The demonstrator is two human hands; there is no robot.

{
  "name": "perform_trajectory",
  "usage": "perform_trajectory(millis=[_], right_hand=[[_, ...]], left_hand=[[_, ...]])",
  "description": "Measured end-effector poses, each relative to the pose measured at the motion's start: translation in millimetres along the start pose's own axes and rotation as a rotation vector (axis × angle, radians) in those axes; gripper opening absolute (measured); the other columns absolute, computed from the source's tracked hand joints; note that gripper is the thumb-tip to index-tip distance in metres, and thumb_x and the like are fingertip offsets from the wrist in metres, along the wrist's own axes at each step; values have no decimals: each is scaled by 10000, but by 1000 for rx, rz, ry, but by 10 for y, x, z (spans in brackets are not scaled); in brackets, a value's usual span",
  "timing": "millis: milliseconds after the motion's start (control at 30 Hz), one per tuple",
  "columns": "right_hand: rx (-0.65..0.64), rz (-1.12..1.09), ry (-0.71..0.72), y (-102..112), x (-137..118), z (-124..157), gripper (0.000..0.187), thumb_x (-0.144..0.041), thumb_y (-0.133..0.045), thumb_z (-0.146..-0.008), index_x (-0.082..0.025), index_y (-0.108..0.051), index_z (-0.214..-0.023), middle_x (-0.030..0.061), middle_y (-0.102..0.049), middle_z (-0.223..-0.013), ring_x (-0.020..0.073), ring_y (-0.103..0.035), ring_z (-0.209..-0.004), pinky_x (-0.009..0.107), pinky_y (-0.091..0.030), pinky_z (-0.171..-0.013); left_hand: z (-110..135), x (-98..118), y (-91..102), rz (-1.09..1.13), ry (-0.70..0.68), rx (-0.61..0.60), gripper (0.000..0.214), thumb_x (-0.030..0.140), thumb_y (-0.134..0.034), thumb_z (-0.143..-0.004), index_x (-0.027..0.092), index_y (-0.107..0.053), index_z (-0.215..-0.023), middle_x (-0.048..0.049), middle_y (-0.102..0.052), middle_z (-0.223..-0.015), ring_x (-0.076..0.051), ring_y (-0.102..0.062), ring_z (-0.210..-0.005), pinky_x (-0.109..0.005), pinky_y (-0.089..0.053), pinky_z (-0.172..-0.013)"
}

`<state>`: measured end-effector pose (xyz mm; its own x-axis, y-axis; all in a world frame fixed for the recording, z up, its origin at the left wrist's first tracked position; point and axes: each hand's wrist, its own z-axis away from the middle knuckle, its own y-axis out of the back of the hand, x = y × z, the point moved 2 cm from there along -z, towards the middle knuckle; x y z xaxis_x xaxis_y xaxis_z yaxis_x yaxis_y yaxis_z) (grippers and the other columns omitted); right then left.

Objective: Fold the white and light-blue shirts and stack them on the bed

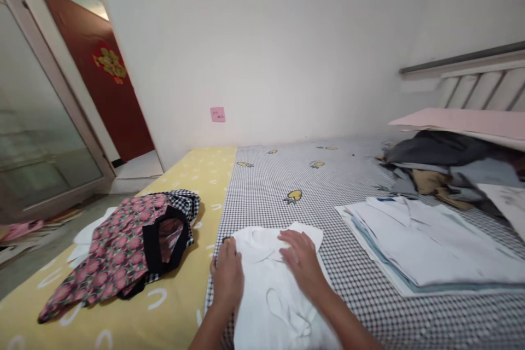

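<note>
A white shirt [262, 290] lies on the checked bed sheet in front of me, collar end away from me, with a thin tie-like strip loose on its lower front. My left hand [228, 276] is at the shirt's left edge near the shoulder, its fingers bent close together over the cloth; the fingertips are partly hidden. On the upper right of the shirt, beside the collar, rests my right hand [302, 262] with fingers spread and touching the fabric.
Left, on the yellow sheet [172, 328], lies a pink floral garment [110, 251] with a black band. A stack of folded white and blue shirts [426, 246] sits right. Behind it are dark clothes [447, 153] under a pink board [463, 120]. A wall [287, 54] bounds the bed.
</note>
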<state>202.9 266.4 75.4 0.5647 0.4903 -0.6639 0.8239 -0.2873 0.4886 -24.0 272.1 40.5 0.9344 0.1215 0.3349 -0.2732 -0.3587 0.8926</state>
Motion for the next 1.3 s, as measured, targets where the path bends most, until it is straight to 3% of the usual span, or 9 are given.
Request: perform_trajectory(millis=[133, 233, 400, 533, 667, 900, 1033, 1167, 1300], right_hand=[[317, -71, -282, 633, 323, -109, 307, -393, -438, -909, -222, -677, -999, 97, -731, -1078, 257, -653, -1024, 430, -499, -930], [360, 41, -288, 782, 463, -198, 368, -398, -414, -878, -192, -688, -1012, 122, -725, -1105, 267, -636, -1079, 453, -469, -1005], [-52, 363, -352, 239, 464, -209, 595, -475, -372, -936, -187, -511, -1437, 117, -498, -1517, 318, -390, -1425, 606, -236, -1179], [-291, 626, -386, -165, 523, -50, 614, -514, -387, -972, -299, -353, -1546, 6, -302, -1639, 349, -165, -1525, 689, -59, -1184], [-259, 657, -345, -233, 648, 62, 597, -520, -371, -986, -310, -359, -1544, 6, -307, -1634, 366, -159, -1522, 703, -58, -1175], [-160, 528, -355, -262, 695, 53, 579, -500, -460, -954, -313, -438, -1501, 43, -399, -1593, 365, -212, -1508, 692, -23, -1174], [-126, 119, -500, -135, 710, -51, 593, -456, -624, -848, -282, -550, -1410, 61, -399, -1594, 337, -118, -1534, 636, 108, -1175], [-92, -266, -581, 252, 701, 33, 718, -534, -610, -827, -235, -467, -1463, 128, -430, -1567, 272, -326, -1477, 550, -158, -1211], [4, -485, -634, 661, 564, 577, 785, -627, -580, -831, -243, -403, -1493, 130, -534, -1478, 217, -528, -1337, 396, -404, -1112]], left_hand=[[-26, -29, 163, -6, -190, 237, 483, 224, -268, -1007, 197, -540, -1405, -149, -502, -1515, -270, -409, -1441, -584, -272, -1178], [-60, 137, 235, -33, -341, 256, 479, 255, -294, -1015, 225, -494, -1449, -146, -428, -1569, -269, -352, -1476, -587, -239, -1197], [-122, 446, 24, -95, -401, 90, 654, 423, -426, -993, 163, -252, -1567, -190, -360, -1592, -299, -280, -1506, -575, -271, -1196], [-119, 398, -230, -166, -348, -146, 615, 463, -462, -976, 219, -357, -1531, -193, -332, -1592, -342, -302, -1489, -649, -258, -1174], [-88, 329, -331, -145, -261, -150, 584, 479, -413, -989, 294, -332, -1536, -143, -228, -1635, -330, -206, -1522, -663, -186, -1190], [-125, 402, -353, -39, -164, -197, 617, 483, -443, -964, 255, -365, -1532, -161, -205, -1641, -331, -139, -1538, -654, -47, -1206], [-270, 340, -224, 338, -30, -331, 659, 440, -635, -828, 206, -517, -1432, -178, -283, -1622, -359, -155, -1534, -650, -7, -1203], [-130, -16, 37, 556, 51, -253, 608, 395, -578, -821, 157, -531, -1378, -180, -413, -1572, -282, -354, -1473, -494, -253, -1214], [523, -593, 262, 747, 187, -131, 628, 519, -402, -862, 114, -518, -1327, -206, -572, -1414, -252, -573, -1289, -416, -439, -1104]])
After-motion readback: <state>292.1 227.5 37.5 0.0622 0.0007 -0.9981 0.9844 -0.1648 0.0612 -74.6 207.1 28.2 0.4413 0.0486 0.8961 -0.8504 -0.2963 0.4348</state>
